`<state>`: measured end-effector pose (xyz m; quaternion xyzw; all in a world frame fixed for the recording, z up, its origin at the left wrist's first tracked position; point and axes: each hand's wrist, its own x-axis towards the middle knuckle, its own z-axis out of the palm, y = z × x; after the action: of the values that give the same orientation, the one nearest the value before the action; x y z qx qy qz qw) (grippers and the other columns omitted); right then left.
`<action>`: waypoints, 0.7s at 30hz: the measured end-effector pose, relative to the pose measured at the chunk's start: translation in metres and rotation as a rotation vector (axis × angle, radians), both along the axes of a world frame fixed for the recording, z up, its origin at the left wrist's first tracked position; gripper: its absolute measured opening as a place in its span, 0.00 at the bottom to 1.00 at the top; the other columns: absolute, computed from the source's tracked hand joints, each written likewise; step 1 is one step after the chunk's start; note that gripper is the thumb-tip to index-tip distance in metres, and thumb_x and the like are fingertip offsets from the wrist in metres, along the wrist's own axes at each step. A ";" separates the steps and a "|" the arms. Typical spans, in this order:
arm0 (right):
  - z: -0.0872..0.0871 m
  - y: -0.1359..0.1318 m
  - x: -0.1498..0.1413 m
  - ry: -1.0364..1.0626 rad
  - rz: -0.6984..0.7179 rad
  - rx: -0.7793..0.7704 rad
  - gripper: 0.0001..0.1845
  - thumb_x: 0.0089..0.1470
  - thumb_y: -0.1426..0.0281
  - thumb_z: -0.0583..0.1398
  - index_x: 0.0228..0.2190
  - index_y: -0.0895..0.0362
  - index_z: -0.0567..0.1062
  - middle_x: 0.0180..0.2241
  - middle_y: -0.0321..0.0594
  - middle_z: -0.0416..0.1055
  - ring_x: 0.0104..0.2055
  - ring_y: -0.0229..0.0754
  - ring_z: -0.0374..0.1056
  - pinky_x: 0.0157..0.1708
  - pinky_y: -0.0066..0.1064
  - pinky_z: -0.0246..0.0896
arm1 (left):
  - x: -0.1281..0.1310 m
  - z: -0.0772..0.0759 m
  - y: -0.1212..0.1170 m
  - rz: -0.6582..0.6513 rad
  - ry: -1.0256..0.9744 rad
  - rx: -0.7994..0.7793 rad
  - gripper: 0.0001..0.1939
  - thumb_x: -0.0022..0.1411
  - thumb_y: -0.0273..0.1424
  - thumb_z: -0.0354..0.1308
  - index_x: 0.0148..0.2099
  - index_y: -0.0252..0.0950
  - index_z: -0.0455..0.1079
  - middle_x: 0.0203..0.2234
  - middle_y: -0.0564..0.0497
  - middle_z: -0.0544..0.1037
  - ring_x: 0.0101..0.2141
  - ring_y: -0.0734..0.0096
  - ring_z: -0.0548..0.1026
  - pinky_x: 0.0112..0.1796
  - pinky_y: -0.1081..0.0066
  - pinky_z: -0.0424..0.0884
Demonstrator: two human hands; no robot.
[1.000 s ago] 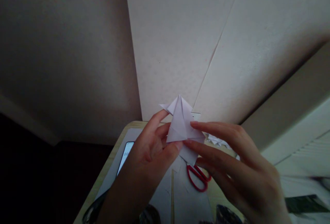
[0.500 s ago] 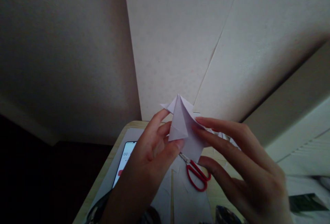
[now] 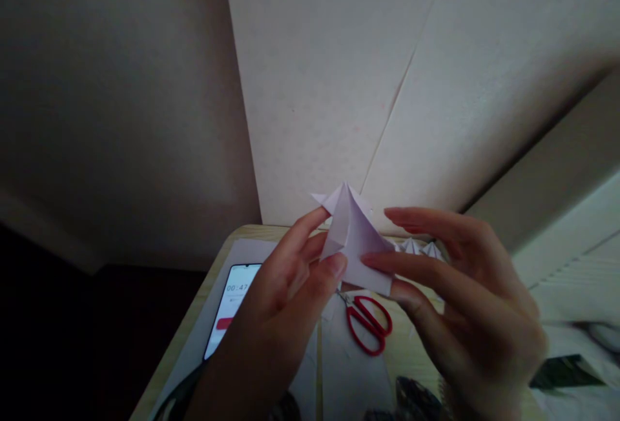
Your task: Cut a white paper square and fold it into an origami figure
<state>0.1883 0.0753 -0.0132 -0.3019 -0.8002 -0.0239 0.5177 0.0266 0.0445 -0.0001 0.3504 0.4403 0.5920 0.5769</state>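
A folded piece of white paper (image 3: 361, 240) is held up above the table, its creased point upward and a small flap sticking out at the left. My left hand (image 3: 285, 292) grips its left side, the thumb pressed on the front near the lower edge and the fingers behind. At the lower right, my right hand (image 3: 465, 285) pinches the paper between thumb and a finger, while its index finger is lifted off. Red-handled scissors (image 3: 368, 324) lie on the table below the paper, their blades partly hidden.
On the wooden table (image 3: 213, 298), a phone (image 3: 232, 298) with a lit timer screen lies left, partly behind my left arm. Several small folded paper pieces (image 3: 411, 246) stand at the back right. White sheets (image 3: 356, 369) lie under the scissors. A pale wall (image 3: 320, 85) rises behind.
My right index finger has come off the paper, and another finger now presses the front panel. The front fold lies differently, with the lower right corner raised.
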 end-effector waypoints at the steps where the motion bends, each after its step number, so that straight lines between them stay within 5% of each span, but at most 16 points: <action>1: 0.000 0.000 0.000 0.006 0.002 0.007 0.03 0.60 0.70 0.63 0.36 0.54 0.79 0.52 0.35 0.70 0.54 0.37 0.66 0.54 0.28 0.63 | 0.000 0.000 0.000 0.000 0.005 -0.005 0.19 0.58 0.40 0.67 0.52 0.48 0.76 0.47 0.53 0.83 0.44 0.66 0.81 0.46 0.74 0.76; 11: -0.001 0.004 -0.002 -0.013 0.025 -0.021 0.06 0.60 0.75 0.62 0.37 0.53 0.78 0.54 0.37 0.67 0.56 0.37 0.66 0.54 0.31 0.66 | -0.001 -0.001 -0.001 0.005 0.005 0.006 0.19 0.57 0.35 0.68 0.52 0.47 0.76 0.45 0.54 0.84 0.46 0.64 0.82 0.46 0.74 0.76; 21: 0.002 0.001 -0.008 -0.011 -0.060 -0.015 0.05 0.57 0.76 0.63 0.35 0.55 0.77 0.51 0.43 0.70 0.53 0.43 0.68 0.49 0.38 0.68 | 0.002 0.003 0.004 -0.035 -0.001 0.060 0.30 0.51 0.28 0.70 0.57 0.38 0.70 0.46 0.47 0.84 0.49 0.56 0.80 0.47 0.68 0.77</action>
<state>0.1798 0.0760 -0.0112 -0.3292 -0.7939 -0.0352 0.5099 0.0282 0.0490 0.0029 0.3748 0.4156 0.5953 0.5765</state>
